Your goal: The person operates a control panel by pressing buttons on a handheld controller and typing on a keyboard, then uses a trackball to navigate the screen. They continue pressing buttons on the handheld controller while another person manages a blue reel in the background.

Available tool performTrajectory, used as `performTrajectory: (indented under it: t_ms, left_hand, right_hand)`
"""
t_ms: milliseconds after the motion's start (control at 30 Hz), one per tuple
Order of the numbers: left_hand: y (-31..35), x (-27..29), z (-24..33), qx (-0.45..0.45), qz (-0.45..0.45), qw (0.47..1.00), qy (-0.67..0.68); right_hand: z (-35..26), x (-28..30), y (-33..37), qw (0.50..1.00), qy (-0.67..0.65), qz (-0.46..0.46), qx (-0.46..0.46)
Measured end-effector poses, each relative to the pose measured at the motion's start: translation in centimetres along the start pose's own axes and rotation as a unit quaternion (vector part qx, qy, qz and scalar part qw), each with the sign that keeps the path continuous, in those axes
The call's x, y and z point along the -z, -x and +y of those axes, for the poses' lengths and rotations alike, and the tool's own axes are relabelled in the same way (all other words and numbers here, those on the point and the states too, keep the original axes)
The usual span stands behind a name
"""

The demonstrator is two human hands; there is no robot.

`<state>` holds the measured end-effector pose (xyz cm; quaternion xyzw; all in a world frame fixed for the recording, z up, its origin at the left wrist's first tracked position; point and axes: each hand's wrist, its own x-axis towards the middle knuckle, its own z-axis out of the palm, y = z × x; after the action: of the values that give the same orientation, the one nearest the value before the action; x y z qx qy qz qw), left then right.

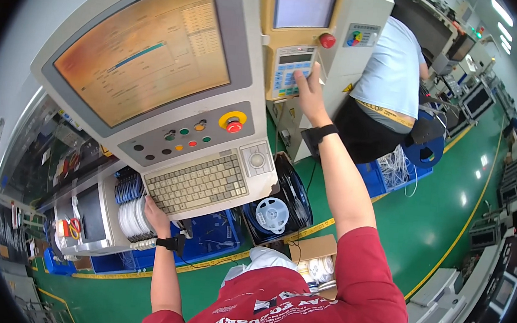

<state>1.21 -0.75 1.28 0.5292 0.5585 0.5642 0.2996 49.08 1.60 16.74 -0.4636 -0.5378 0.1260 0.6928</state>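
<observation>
My right hand (312, 96) reaches up to a cream keypad panel (293, 72) with blue keys and a small dark display. One fingertip touches the keys, and another finger is stretched apart from it beside the panel's right edge. My left hand (157, 217) is at the front left corner of a beige keyboard (197, 183); its fingers are partly hidden, so their grip does not show. Above the keyboard, a large monitor (149, 49) displays an orange-tinted window. Dark bands are around both my wrists.
A red emergency button (233, 125) and a trackball (257, 160) sit beside the keyboard. Another red button (327, 40) is right of a small screen (305, 8). A person in a light blue shirt (393, 69) bends at the right. Reels (272, 215) and blue bins (210, 238) stand below.
</observation>
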Motion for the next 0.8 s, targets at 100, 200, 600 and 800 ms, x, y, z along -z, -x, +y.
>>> performTrajectory:
  t_ms: [100,200,600,800]
  left_hand:
    - [-0.6,1.1,-1.7,0.032,-0.043,0.998,0.014]
    - [-0.8,1.2,-2.2,0.034,-0.053,0.998,0.012]
    - [-0.8,1.0,-2.6,0.035,-0.037,0.998,0.032]
    - [-1.1,1.2,-3.2,0.021,-0.038,0.999,0.02]
  right_hand:
    - [-0.4,-0.3,0.0,1.0,-0.013,-0.012,0.004]
    - [-0.5,0.0,-0.1,0.999,-0.026,-0.025,-0.019]
    - [0.4,0.0,-0.1,0.999,-0.006,-0.025,-0.041]
    - [1.0,-0.2,-0.3,1.0,-0.011,0.01,-0.003]
